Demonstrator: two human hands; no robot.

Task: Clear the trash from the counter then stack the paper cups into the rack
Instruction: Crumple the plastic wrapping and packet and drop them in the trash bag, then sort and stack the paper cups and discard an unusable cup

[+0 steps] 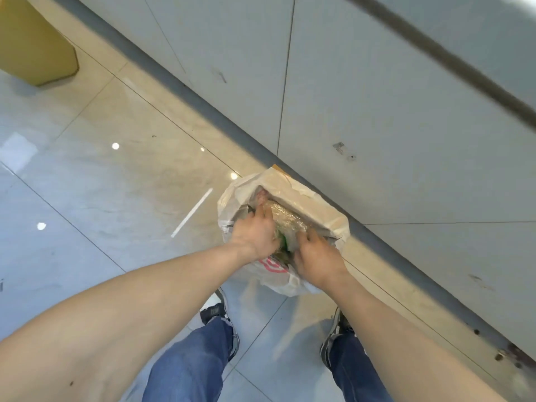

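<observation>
A white plastic bag with a red print lines a small bin on the floor against the grey cabinet front. Inside it lies crumpled clear plastic wrap with something green beneath. My left hand reaches into the bag's mouth, its fingers pressed on the wrap. My right hand sits at the bag's near right side, fingers curled on the wrap and the bag's edge. No paper cups or rack are in view.
The floor is glossy tile with light reflections. A yellow-brown box stands at the top left. The grey cabinet front runs diagonally across the right. My shoes and jeans are below the bag.
</observation>
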